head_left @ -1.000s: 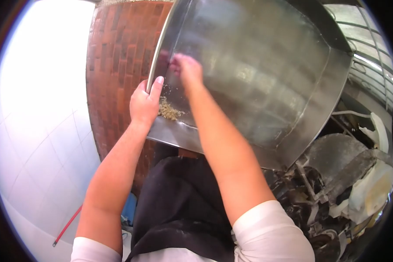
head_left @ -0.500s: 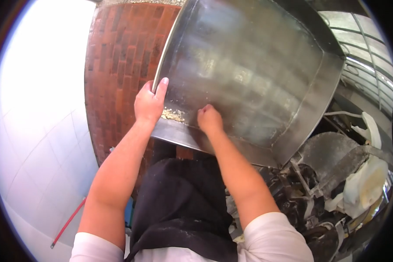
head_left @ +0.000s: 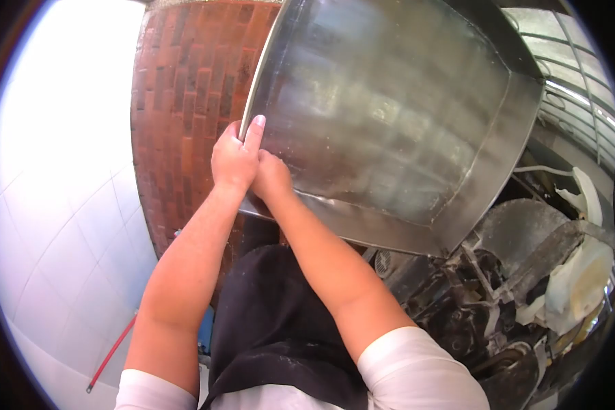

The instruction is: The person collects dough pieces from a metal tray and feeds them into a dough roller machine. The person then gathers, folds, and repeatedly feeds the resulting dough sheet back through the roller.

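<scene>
A large metal tray [head_left: 383, 143] with raised walls is tilted in front of me. On its left rim my left hand [head_left: 235, 161] is closed, thumb over the inside edge and fingers behind. My right hand [head_left: 273, 178] is inside the near left corner, right up against the left hand. Its fingers look curled in and are mostly hidden, so I cannot make out what they hold. The pale crumbs in that corner are out of sight behind the hands.
Red brick paving [head_left: 184, 102] lies left of the tray, beside a white tiled wall [head_left: 55, 205]. Dark machine parts [head_left: 471, 307] and a whitish container [head_left: 581, 280] crowd the lower right. A metal grille [head_left: 574, 75] stands at upper right. A red rod [head_left: 113, 352] leans lower left.
My right hand has swept left along the tray's near side into the corner, covering where the crumbs lay. The left hand keeps its hold on the rim; the tray has barely shifted.
</scene>
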`<state>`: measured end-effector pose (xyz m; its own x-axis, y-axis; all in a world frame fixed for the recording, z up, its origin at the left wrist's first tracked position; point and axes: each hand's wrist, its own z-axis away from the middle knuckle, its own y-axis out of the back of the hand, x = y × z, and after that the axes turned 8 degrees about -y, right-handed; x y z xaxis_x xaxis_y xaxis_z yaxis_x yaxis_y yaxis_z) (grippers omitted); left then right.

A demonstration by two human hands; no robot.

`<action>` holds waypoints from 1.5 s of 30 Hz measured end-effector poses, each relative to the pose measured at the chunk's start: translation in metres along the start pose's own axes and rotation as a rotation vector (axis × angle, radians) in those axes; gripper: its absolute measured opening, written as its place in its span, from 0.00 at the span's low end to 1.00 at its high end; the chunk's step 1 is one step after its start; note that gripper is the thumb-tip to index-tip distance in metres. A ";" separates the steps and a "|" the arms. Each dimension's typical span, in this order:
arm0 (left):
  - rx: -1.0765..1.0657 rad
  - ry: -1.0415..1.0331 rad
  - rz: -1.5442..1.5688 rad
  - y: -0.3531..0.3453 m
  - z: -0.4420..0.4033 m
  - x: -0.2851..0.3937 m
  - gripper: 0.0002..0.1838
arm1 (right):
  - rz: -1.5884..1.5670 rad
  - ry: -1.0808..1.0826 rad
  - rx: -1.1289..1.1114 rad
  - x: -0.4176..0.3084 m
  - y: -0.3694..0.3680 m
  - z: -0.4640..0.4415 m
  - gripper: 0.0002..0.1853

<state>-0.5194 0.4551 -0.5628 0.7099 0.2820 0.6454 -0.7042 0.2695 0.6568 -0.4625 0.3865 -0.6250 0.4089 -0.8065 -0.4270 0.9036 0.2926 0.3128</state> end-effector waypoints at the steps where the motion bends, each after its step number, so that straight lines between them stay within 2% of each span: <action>1: -0.021 0.026 0.010 0.002 0.001 0.002 0.30 | 0.007 0.054 -0.010 0.003 0.004 -0.004 0.11; 5: -0.034 0.051 0.001 0.003 0.001 0.007 0.29 | -0.038 0.068 0.265 -0.001 0.034 -0.021 0.09; 8: -0.063 0.061 0.002 0.005 0.002 0.012 0.29 | -0.033 0.144 0.418 0.001 0.025 -0.028 0.08; 9: -0.083 0.072 0.011 0.007 0.002 0.014 0.30 | -0.016 0.205 0.390 0.004 0.012 -0.024 0.09; 11: -0.048 0.049 -0.007 0.002 0.000 0.004 0.29 | 0.086 0.153 0.195 -0.001 -0.001 -0.002 0.08; 14: -0.037 0.037 -0.033 0.001 0.001 0.002 0.29 | 0.028 0.210 0.200 0.012 0.009 -0.006 0.07; 16: -0.050 0.056 -0.046 0.003 0.000 0.009 0.29 | -0.031 0.128 0.319 0.014 0.038 -0.001 0.09; 17: -0.044 0.061 -0.046 0.003 0.001 0.008 0.29 | -0.061 0.080 0.374 0.017 0.048 0.002 0.10; 18: -0.042 0.065 -0.046 0.002 0.002 0.006 0.29 | -0.033 -0.020 0.309 0.022 0.050 0.003 0.18; 22: -0.051 0.056 -0.058 0.003 0.000 0.007 0.30 | 0.095 -0.092 0.077 0.011 0.024 0.021 0.28; 25: -0.038 0.054 -0.042 0.003 0.001 0.006 0.30 | 0.026 -0.066 0.029 -0.007 0.005 0.018 0.26; 26: -0.044 0.061 -0.032 0.003 0.001 0.005 0.31 | 0.055 0.008 0.044 -0.007 -0.003 0.014 0.19; 30: -0.054 0.118 -0.001 0.000 -0.003 -0.001 0.32 | 0.100 -0.033 0.058 -0.013 -0.007 0.012 0.11; 36: -0.126 0.293 0.153 -0.003 -0.009 -0.006 0.38 | 0.163 0.023 0.076 -0.003 -0.022 -0.003 0.10; 40: -0.093 0.396 0.468 -0.004 -0.009 0.003 0.33 | 0.168 0.001 0.095 -0.009 -0.020 -0.001 0.10; 43: -0.081 0.413 0.585 0.001 -0.006 0.022 0.32 | 0.160 -0.004 0.109 -0.007 -0.018 -0.001 0.10; 45: -0.059 0.343 0.474 -0.007 -0.007 0.008 0.32 | 0.161 -0.003 0.110 -0.009 -0.019 -0.002 0.10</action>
<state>-0.5089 0.4622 -0.5652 0.2801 0.6636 0.6937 -0.9504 0.0896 0.2980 -0.4832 0.3888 -0.6285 0.5461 -0.7558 -0.3614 0.8074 0.3599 0.4675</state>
